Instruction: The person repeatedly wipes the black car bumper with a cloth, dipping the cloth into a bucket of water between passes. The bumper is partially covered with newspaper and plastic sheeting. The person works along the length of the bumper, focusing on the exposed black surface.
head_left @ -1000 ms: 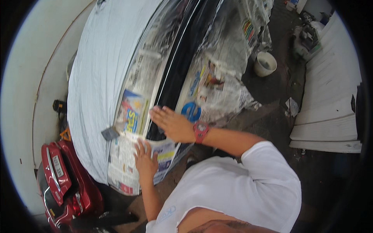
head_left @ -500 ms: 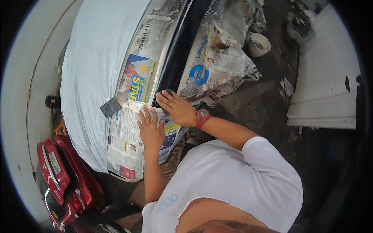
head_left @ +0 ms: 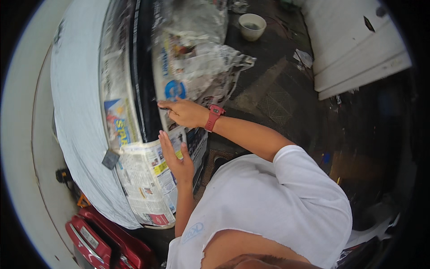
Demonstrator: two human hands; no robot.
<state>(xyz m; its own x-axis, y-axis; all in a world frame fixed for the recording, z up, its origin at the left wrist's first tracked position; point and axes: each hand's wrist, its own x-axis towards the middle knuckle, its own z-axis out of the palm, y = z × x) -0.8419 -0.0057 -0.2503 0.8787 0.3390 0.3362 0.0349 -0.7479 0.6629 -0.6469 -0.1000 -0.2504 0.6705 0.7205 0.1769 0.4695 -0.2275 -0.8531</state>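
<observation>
A glossy black strip of a vehicle body (head_left: 146, 67) runs between sheets of newspaper masking (head_left: 145, 184). My right hand (head_left: 186, 112), with a red watch (head_left: 215, 117) on its wrist, is at the strip's right edge. Its index finger reaches over the edge while the other fingers curl under; whatever they hold is hidden. Just below, my left hand (head_left: 177, 159) lies open with straight fingers at the strip's lower end, on the newspaper. A small dark grey rectangular block (head_left: 110, 159) rests to the left, where newspaper meets a pale cover sheet (head_left: 83, 112).
Loose newspaper and plastic (head_left: 219, 62) hang off the right side. Beyond them a white bucket (head_left: 252, 28) stands on the dark floor, near a white panel (head_left: 358, 49). A red vehicle part with lights (head_left: 107, 237) is at lower left, beside a pale wall (head_left: 22, 134).
The view has swung, shifting the scene left. My right hand has moved to the strip's right edge and turned sideways; the dark pad that was under its fingers no longer shows.
</observation>
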